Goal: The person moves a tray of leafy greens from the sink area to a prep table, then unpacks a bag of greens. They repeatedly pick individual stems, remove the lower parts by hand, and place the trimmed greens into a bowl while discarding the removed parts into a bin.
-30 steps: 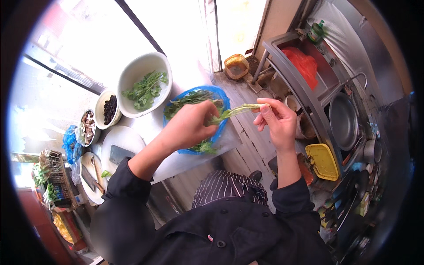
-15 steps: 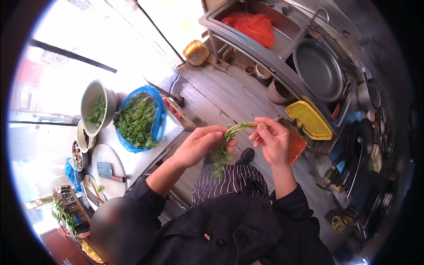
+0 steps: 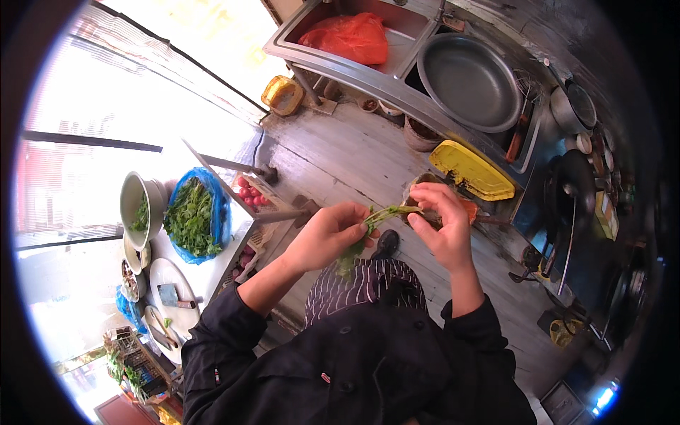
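A leafy green herb sprig (image 3: 384, 213) stretches between my hands in front of my striped apron. My left hand (image 3: 327, 237) is closed on it, and its leaves hang blurred below the fingers. At the stem ends, the curved fingers and thumb of my right hand (image 3: 448, 221) close around the tips. To the left, a blue plastic bag (image 3: 219, 219) lined open on the table holds a heap of similar greens (image 3: 190, 219). Beside it stands a pale bowl (image 3: 132, 195) with more greens inside.
A cleaver (image 3: 170, 295) lies on a round white board (image 3: 185, 316) at the table's left. Red round produce (image 3: 249, 193) sits in a crate below. A metal sink (image 3: 407, 53) holds a red bag (image 3: 347, 39); near it are a large basin (image 3: 469, 81) and a yellow tray (image 3: 471, 170).
The view has turned, so the sink and table appear shifted left. My hands stay on the sprig; the right fingers and thumb have shifted around the stem ends.
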### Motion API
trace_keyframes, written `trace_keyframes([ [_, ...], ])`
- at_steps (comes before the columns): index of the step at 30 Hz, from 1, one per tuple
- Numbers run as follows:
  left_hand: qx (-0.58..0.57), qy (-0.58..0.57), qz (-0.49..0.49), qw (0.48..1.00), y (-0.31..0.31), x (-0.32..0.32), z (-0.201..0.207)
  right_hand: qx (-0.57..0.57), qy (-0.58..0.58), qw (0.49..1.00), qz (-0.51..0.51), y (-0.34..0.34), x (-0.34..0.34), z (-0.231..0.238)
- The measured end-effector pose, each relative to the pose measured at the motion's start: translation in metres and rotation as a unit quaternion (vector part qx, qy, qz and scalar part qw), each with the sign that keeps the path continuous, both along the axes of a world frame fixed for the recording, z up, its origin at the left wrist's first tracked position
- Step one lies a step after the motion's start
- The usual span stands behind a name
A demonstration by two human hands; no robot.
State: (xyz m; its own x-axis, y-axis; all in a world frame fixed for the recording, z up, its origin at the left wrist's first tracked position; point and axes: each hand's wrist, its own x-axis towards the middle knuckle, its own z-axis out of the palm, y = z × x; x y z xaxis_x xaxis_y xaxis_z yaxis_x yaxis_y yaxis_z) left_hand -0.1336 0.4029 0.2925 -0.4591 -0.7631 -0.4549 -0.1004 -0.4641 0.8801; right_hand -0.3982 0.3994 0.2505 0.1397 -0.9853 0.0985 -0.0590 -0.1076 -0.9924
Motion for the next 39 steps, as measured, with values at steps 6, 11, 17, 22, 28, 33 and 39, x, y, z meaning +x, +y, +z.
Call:
trace_keyframes([
  [6,0.008,0.005,-0.004,1.000,-0.005,-0.010,-0.002,-0.167,0.208,0.960,0.080,-0.012,-0.004,0.031],
  [11,0.014,0.043,0.006,0.999,-0.005,-0.006,-0.002,-0.202,0.229,0.947,0.103,-0.023,0.006,0.035],
  [17,0.015,0.056,0.000,0.998,-0.002,-0.002,-0.002,-0.232,0.231,0.937,0.126,-0.029,0.011,0.036],
  [22,0.017,0.048,0.013,0.999,-0.001,-0.004,-0.003,-0.159,0.185,0.959,0.143,-0.029,0.010,0.037],
  [28,-0.006,0.004,0.011,1.000,0.000,-0.007,-0.001,-0.073,0.139,0.977,0.147,-0.032,-0.006,0.029],
  [33,-0.013,-0.024,0.007,1.000,-0.002,-0.011,-0.004,0.090,-0.097,0.988,0.078,-0.028,-0.018,-0.007],
  [39,0.000,-0.016,0.015,1.000,-0.005,-0.018,-0.011,0.291,-0.359,0.887,-0.012,-0.011,-0.028,-0.041],
])
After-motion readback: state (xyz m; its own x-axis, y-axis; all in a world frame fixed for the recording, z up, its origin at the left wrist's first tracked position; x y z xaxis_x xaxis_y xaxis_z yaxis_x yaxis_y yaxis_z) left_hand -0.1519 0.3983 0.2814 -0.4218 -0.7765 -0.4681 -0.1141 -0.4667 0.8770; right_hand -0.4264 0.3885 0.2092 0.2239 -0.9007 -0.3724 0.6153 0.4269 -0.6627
